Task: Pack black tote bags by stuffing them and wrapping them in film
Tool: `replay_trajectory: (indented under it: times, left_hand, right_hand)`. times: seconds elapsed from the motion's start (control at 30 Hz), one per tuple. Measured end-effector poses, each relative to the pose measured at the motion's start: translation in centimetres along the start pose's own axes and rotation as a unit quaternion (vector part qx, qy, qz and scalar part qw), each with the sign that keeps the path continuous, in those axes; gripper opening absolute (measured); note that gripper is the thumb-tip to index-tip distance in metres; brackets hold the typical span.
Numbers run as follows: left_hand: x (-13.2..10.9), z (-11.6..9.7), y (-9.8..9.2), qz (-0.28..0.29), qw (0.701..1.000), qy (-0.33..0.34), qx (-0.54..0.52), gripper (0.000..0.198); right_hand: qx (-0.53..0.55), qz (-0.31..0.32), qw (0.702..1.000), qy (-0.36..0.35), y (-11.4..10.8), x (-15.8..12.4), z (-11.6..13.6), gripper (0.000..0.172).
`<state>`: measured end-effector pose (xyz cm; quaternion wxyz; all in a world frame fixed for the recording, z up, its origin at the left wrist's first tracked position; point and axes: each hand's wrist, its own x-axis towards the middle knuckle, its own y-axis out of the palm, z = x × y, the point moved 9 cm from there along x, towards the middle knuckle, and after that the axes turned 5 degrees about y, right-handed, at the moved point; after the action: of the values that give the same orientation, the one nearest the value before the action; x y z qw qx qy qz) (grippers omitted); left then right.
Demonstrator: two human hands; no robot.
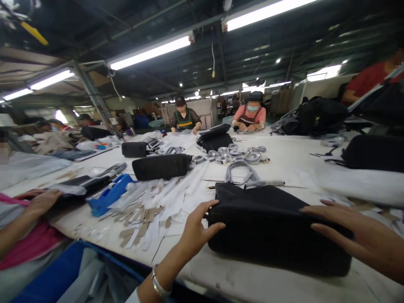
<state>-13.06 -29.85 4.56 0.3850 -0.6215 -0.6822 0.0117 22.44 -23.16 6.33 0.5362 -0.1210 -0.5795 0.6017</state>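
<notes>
Item: black rectangular soft-sided bag (277, 227) of finely textured material, lying flat on the white table (284, 290) near its front edge, between both hands.

Left hand (197, 229): grip loosely closed on the bag's left end, thumb over the upper face, fingers against the near side; silver bangle (158, 284) on the wrist.

Right hand (356, 237): grip open, fingers spread, palm down over the right end.

Handling, by judgement: light and apparently empty, since the top sags slightly. The walls look pliant with a firmer base, so it is likely to fold if lifted by one end. The surface looks matt, not slippery, and not fragile, though it may scuff. It is best held at both ends or under the base.

Adjacent: grey wrapped handles (240, 168) just behind the bag; white and brown paper strips (148, 210) to the left; blue plastic tape dispenser (109, 193) beyond them; co-worker's hand (41, 200) at the far left, well apart.
</notes>
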Motion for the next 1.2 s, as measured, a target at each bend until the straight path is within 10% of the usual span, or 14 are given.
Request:
replay_trajectory:
  times: [0.2, 0.33, 0.7, 0.87, 1.0, 1.2]
  left_hand:
    - [-2.3, 1.4, 1.9, -0.075, 0.985, -0.109, -0.111, 0.063]
    - [-3.2, 2.0, 2.7, -0.105, 0.971, -0.156, -0.147, 0.054]
    - [-3.3, 4.9, 2.6, -0.096, 0.911, -0.297, -0.271, 0.062]
    - [0.8, 9.1, 5.4, 0.081, 0.837, -0.425, -0.336, 0.08]
    - [3.8, 9.4, 7.0, 0.198, 0.786, -0.437, -0.39, 0.059]
    - [5.4, 9.2, 8.1, 0.181, 0.76, -0.443, -0.44, 0.032]
  right_hand:
    - [0.066, 0.254, 0.954, -0.145, 4.9, 8.6, 12.1, 0.054]
    - [0.134, 0.36, 0.907, -0.172, 8.6, 11.5, 15.3, 0.053]
    - [0.137, 0.425, 0.892, -0.078, 13.3, 9.3, 13.3, 0.058]
    - [0.114, 0.43, 0.891, -0.087, 13.6, 9.6, 13.2, 0.06]
    - [0.091, 0.4, 0.907, -0.098, 13.2, 9.7, 13.1, 0.062]
    - [0.065, 0.405, 0.905, -0.113, 13.1, 9.0, 13.2, 0.061]
